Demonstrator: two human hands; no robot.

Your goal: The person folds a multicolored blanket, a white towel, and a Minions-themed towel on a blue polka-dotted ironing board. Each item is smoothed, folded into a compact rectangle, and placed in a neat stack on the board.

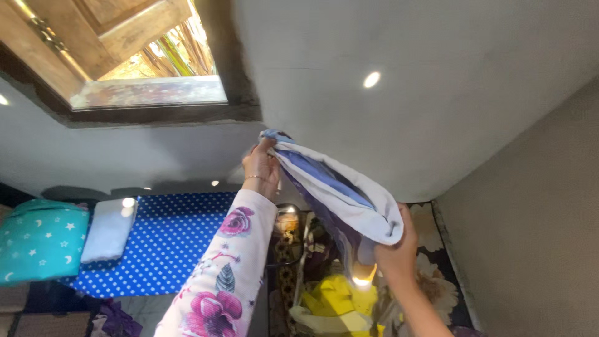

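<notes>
Both hands up, stretching a white-and-blue cloth point(340, 193) in mid-air. Left hand point(262, 165) pinches 1 end, right hand point(396, 253) clamps the other. Looks mid-fold; bringing ends together needs both holds kept. Blue dotted sheet point(165, 243) behind.

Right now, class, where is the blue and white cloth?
In the head view, the blue and white cloth is centre frame, stretched between the left hand and right hand, above the yellow cloth.

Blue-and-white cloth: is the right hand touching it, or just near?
Touching. The head view shows the right hand gripping the lower end of the blue-and-white cloth, fingers wrapped on the fabric; the left hand pinches the upper end.
</notes>
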